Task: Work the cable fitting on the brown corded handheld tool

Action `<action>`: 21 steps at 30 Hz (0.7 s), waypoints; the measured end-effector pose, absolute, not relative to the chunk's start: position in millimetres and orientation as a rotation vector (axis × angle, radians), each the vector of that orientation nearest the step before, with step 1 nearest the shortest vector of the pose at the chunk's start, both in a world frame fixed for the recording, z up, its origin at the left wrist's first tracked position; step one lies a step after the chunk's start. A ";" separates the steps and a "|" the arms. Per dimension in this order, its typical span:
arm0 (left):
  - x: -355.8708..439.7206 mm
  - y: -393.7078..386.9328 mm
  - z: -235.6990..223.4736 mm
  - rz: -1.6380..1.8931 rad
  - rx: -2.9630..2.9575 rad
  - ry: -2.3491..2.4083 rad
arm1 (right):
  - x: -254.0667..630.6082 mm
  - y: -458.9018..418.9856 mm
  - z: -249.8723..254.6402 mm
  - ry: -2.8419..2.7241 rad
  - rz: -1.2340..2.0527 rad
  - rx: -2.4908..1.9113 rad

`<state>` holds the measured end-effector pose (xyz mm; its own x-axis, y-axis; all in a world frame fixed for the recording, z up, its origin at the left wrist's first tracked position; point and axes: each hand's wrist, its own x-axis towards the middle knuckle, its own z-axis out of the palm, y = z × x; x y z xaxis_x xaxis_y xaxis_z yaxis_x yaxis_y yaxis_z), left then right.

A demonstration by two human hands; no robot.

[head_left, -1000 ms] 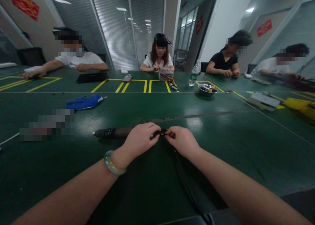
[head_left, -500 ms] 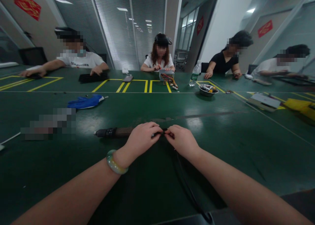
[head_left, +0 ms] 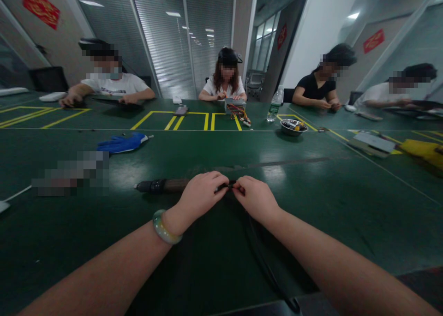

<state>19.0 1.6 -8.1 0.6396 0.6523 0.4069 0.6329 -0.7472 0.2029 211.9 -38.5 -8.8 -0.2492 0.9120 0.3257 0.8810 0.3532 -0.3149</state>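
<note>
Two hands, fingertips almost meeting. A corded tool lies on the green table, its small dark end pinched by the curled left hand and the right hand, grip partly hidden. Risk: a snag on the cord drags the tool, breaking the pinch.

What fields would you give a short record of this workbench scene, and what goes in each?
Left hand: pinches a small black part; jade-like bangle on the wrist
Right hand: pinches the same part
Cable: black cable runs down from near the hands
Beside hands: black and brown tool, lying on the bench
Surface: green workbench
Farther off: blue glove, metal bowl, water bottle
People: four seated, one opposite
</note>
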 end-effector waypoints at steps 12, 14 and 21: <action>17.7 4.2 -13.7 0.744 2.793 1.120 | 215.5 -31.4 -19.1 -1.994 0.236 -1.578; 17.2 4.8 -13.9 0.739 2.796 1.131 | 216.6 -29.7 -20.7 -1.982 0.258 -1.581; 16.4 6.2 -15.1 0.709 2.820 1.120 | 217.6 -27.3 -22.3 -1.960 0.312 -1.569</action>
